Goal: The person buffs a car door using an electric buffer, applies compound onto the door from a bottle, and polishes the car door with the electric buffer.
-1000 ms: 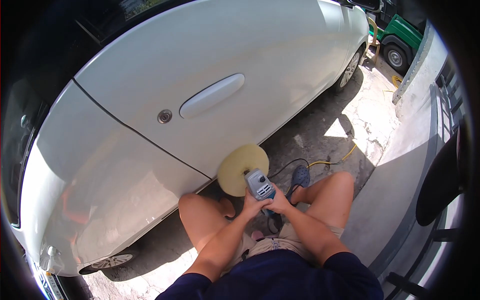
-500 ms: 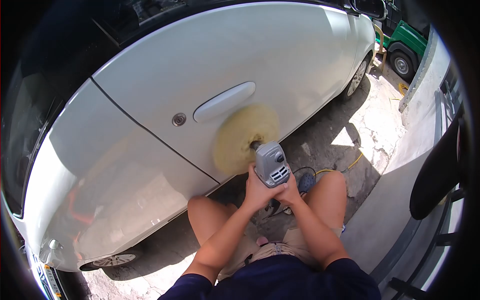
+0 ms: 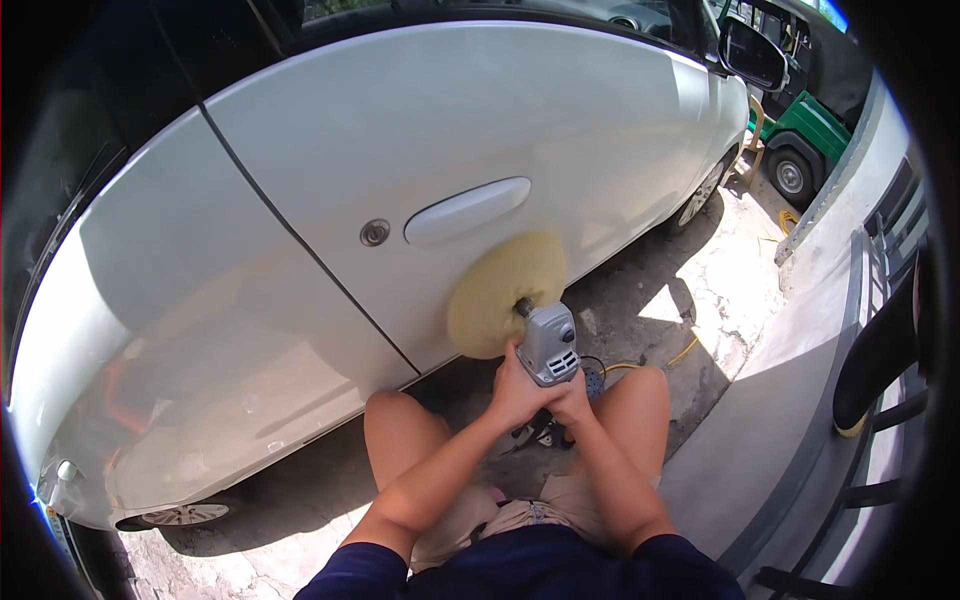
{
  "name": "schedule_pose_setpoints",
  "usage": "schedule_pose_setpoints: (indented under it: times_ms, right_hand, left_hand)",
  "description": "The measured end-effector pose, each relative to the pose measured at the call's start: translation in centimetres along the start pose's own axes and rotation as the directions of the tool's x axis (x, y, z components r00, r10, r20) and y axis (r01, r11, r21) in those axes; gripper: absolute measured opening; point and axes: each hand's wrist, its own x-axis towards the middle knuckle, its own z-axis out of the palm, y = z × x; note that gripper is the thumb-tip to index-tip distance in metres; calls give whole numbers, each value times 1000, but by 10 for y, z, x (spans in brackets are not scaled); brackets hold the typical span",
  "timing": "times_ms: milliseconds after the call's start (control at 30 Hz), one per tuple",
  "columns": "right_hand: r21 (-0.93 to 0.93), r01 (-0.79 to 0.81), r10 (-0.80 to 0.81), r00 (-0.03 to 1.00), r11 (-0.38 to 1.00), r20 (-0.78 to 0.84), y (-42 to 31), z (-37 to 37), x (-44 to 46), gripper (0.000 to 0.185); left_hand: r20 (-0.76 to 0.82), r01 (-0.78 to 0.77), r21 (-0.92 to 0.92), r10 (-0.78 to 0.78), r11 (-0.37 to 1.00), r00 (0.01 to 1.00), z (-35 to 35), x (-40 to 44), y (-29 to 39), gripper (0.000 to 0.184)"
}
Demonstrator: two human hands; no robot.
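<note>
Yellow pad (image 3: 492, 298) apparently against white door (image 3: 560, 130)

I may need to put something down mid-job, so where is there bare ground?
The sunlit concrete between the front wheel and the grey wall looks bare, short of the yellow coil. It's crowded around the knees: left hand and right hand hold the polisher, with a shoe close by.

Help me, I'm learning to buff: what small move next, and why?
Perhaps ease the polisher down the door, away from the handle: the yellow pad sits just below that handle and might catch it; left hand and right hand both grip the polisher.
</note>
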Motion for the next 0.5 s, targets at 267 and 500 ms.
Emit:
schedule_pose_setpoints:
  times_ms: [267,500]
  right_hand:
    - [-48,-68,70,996,997,51,49,-20,-12,82]
    - [-112,-160,173,978,981,113,92,-36,-15,90]
  left_hand:
    - [13,93,-101,-92,991,996,36,-2,-63,110]
    - [-38,126,-201,-136,972,990,62,-6,-110,108]
